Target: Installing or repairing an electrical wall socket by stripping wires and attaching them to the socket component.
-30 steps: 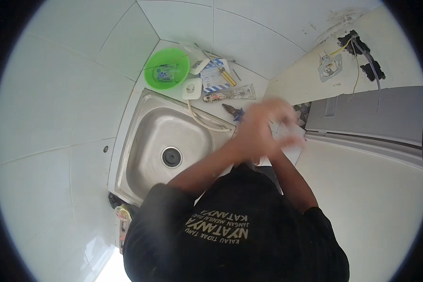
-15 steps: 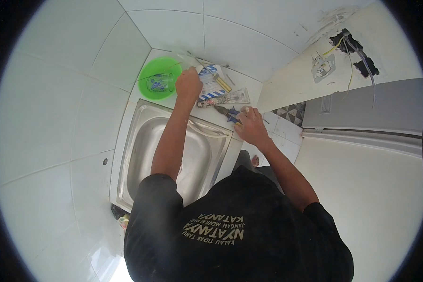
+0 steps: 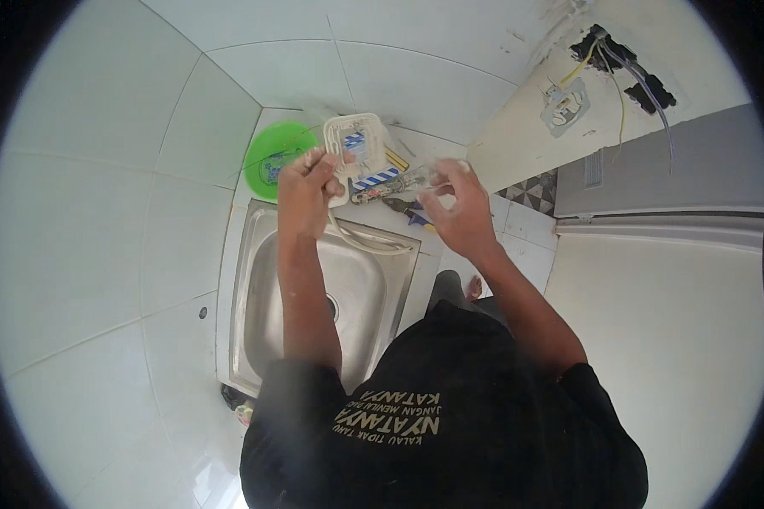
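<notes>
My left hand [image 3: 308, 185] is closed on the edge of a white square plastic frame [image 3: 329, 138], raised above the counter beside the sink. Through its opening shows blue-and-white striped paper [image 3: 380, 179]. Below that hand, a pale cable [image 3: 367, 246] curls along the sink's back edge. My right hand [image 3: 465, 208] hovers over the counter's right end, thumb and fingers curved apart, with nothing visible between them. Beneath it lie pliers [image 3: 401, 205] with blue handles, partly hidden by the hand. A long clear-and-patterned packet [image 3: 373, 193] rests by the pliers.
A green basin [image 3: 259, 153] holding a clear item with blue patterning stands at the back left corner. The steel sink [image 3: 259, 280] is in front of me. On the right wall, loose wires [image 3: 666, 123] hang from broken holes beside a metal bracket [image 3: 566, 108].
My right hand has let go of the pliers and risen. The left hand has moved left and nearer me, and the white frame now shows in it.
</notes>
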A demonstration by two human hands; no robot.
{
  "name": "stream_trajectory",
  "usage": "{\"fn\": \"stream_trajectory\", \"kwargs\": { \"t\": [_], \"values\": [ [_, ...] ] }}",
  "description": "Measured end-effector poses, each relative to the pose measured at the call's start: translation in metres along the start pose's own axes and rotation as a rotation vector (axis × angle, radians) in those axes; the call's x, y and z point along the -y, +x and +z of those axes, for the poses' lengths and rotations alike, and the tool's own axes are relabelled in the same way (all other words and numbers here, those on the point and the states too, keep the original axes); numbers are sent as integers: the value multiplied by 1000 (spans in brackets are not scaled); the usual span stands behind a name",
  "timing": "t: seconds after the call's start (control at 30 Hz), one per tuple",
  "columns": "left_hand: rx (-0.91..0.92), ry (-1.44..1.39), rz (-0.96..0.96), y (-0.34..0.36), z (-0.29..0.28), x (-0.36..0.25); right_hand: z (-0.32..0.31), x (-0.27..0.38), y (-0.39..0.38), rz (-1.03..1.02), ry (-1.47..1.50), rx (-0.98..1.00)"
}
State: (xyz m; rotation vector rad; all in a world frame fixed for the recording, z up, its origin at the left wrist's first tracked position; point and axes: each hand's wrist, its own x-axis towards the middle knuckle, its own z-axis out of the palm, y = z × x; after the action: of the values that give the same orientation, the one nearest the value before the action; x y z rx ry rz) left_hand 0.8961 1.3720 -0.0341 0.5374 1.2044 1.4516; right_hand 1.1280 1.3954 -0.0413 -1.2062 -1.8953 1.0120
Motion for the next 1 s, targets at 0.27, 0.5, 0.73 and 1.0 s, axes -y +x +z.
{"fn": "stream_trajectory", "kwargs": {
  "t": [0.27, 0.5, 0.73, 1.0],
  "values": [
    [172, -34, -50, -61, 50, 6, -26, 50, 19, -349, -248, -208],
    [203, 23, 79, -66, 65, 15, -37, 52, 12, -459, -247, -186],
    [249, -133, 95, -64, 68, 18, -36, 51, 4, -494, -154, -227],
    [276, -112, 94, -63, 71, 20, -36, 50, -2, -505, -143, -283]
  ]
}}
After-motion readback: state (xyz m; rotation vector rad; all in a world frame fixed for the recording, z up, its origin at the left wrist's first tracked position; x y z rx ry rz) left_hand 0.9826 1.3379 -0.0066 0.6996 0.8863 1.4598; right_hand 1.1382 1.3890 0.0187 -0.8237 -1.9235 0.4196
